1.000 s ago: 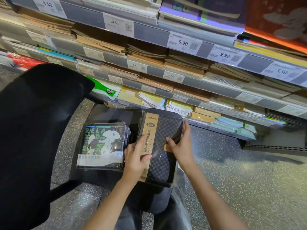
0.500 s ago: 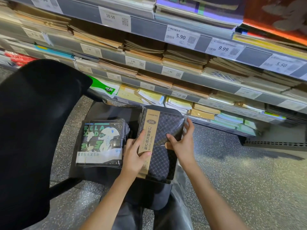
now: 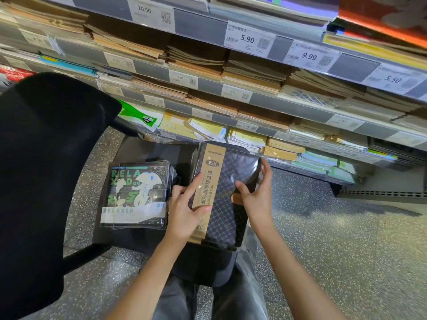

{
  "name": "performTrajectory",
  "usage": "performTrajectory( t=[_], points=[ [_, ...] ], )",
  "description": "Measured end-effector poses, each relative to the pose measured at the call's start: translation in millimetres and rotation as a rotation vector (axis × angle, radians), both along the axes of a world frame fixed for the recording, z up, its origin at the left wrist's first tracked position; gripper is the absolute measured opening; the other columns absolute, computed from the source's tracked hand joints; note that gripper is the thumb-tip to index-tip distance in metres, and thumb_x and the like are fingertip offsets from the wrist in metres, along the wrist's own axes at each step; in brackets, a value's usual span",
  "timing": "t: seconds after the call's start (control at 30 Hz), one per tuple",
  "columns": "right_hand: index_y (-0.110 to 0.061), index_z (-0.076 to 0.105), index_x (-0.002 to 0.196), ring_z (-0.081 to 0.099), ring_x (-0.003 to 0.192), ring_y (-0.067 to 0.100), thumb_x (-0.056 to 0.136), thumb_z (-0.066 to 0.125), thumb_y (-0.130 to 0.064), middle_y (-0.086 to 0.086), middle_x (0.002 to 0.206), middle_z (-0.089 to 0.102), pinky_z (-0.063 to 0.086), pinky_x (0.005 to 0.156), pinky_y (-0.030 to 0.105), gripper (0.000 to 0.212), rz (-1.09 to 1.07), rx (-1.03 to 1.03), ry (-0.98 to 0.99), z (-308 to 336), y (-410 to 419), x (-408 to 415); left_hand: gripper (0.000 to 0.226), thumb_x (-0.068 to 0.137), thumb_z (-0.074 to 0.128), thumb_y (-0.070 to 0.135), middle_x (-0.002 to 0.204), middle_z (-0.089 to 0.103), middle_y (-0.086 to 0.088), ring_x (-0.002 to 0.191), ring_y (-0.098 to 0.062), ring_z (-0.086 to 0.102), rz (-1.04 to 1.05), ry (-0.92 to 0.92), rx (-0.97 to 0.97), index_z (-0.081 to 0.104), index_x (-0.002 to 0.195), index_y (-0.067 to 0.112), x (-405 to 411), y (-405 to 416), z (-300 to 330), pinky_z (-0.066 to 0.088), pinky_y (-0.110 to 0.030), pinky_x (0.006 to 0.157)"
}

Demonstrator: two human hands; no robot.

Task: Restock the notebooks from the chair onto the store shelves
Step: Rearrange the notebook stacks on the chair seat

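Observation:
A dark diamond-patterned notebook (image 3: 227, 181) with a tan label band lies tilted above the black chair seat (image 3: 147, 153). My left hand (image 3: 184, 211) grips its left edge, thumb on the cover and fingers along the tan band. My right hand (image 3: 256, 192) holds its right edge, thumb on top and fingers curled round the side. More of the same dark notebooks lie under it. Left of it on the seat sits a stack of black "RELAXED" notebooks (image 3: 136, 192) in clear wrap.
The chair's black backrest (image 3: 46, 169) fills the left side. Store shelves (image 3: 288, 107) with price tags and stacked brown, yellow and green notebooks rise behind the chair. Speckled grey floor (image 3: 335, 239) lies to the right. My legs show below the seat.
Both hands have raised the top dark notebook's far end a little off the stack. The view has moved slightly closer to the chair.

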State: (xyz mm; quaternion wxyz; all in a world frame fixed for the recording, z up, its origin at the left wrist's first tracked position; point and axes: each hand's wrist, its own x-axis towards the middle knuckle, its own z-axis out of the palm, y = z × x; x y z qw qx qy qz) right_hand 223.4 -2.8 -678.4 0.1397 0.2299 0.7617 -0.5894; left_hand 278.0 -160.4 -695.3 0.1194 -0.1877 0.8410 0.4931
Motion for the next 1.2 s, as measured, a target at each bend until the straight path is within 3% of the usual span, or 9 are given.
performTrajectory(
  t=[0.2,0.3,0.43,0.57,0.77,0.87,0.97,1.07,1.2],
  points=[
    [-0.034,0.028,0.138,0.029,0.128,-0.005,0.082,0.066,-0.007,-0.025,0.135,0.031,0.027,0.112,0.031,0.073,0.030,0.041,0.166,24.2,8.2,-10.8,0.085,0.075,0.073,0.011,0.100,0.035,0.008,0.102,0.014,0.044,-0.006,0.033,0.063,0.027,0.131,0.056,-12.6,6.8,22.9,0.035,0.004,0.080],
    [-0.032,0.027,0.140,0.023,0.125,-0.018,0.083,0.066,-0.006,-0.027,0.135,0.029,0.017,0.102,0.004,0.073,0.035,0.065,0.243,46.1,11.3,-21.0,0.088,0.074,0.074,0.008,0.099,0.035,0.006,0.099,0.023,0.039,0.003,0.080,0.068,0.026,0.132,0.053,-26.5,10.7,42.9,0.031,0.008,0.078],
    [-0.032,0.029,0.140,0.023,0.121,-0.024,0.082,0.066,-0.006,-0.033,0.130,0.029,0.017,0.096,-0.005,0.073,0.028,0.082,0.343,81.3,15.1,-38.6,0.093,0.069,0.077,0.004,0.106,0.034,0.000,0.102,0.022,0.035,0.021,0.154,0.058,0.028,0.134,0.049,-48.3,14.7,80.1,0.028,0.008,0.085],
    [-0.037,0.031,0.135,0.026,0.122,-0.019,0.081,0.067,-0.006,-0.033,0.129,0.030,0.023,0.103,0.006,0.072,0.027,0.092,0.474,129.3,19.7,-56.9,0.095,0.068,0.078,0.006,0.119,0.029,0.005,0.107,0.013,0.034,0.056,0.195,0.080,0.027,0.128,0.058,-66.9,19.3,130.5,0.028,0.001,0.091],
    [-0.035,0.034,0.133,0.030,0.129,-0.007,0.079,0.068,-0.003,-0.019,0.134,0.037,0.022,0.108,0.013,0.071,0.021,0.131,0.673,218.3,28.7,-76.8,0.102,0.067,0.080,0.010,0.125,0.037,0.016,0.127,-0.007,0.039,0.059,0.274,0.147,0.020,0.125,0.070,-91.3,27.3,209.1,0.035,-0.037,0.108],
    [-0.031,0.036,0.135,0.032,0.132,0.001,0.079,0.068,-0.004,-0.011,0.139,0.039,0.025,0.112,0.025,0.070,0.023,0.185,0.770,263.1,34.7,-83.9,0.102,0.069,0.078,0.010,0.117,0.049,0.031,0.115,0.004,0.049,0.012,0.294,0.198,0.018,0.122,0.073,-103.0,31.8,248.4,0.040,-0.034,0.105],
    [-0.031,0.037,0.133,0.032,0.133,0.005,0.080,0.068,-0.003,-0.006,0.140,0.040,0.025,0.112,0.023,0.068,0.001,0.205,0.855,308.7,40.7,-83.9,0.100,0.071,0.077,0.009,0.112,0.044,0.039,0.101,0.022,0.045,-0.028,0.355,0.237,0.017,0.121,0.071,-111.4,37.4,291.0,0.035,-0.020,0.098],
    [-0.029,0.037,0.136,0.034,0.131,0.004,0.081,0.066,-0.004,-0.005,0.138,0.039,0.027,0.108,0.014,0.066,-0.031,0.211,0.892,346.2,46.3,-82.2,0.099,0.073,0.074,0.011,0.117,0.039,0.031,0.113,0.008,0.039,-0.063,0.397,0.230,0.012,0.120,0.072,-117.4,45.4,333.0,0.033,-0.025,0.099],
    [-0.030,0.036,0.137,0.031,0.131,-0.001,0.084,0.065,-0.009,-0.010,0.141,0.037,0.029,0.112,0.030,0.065,-0.055,0.226,0.958,399.5,56.7,-80.7,0.102,0.074,0.074,0.012,0.129,0.038,0.024,0.124,-0.001,0.032,-0.089,0.465,0.212,0.008,0.120,0.075,-122.8,55.9,390.5,0.032,-0.043,0.107]
  ],
)
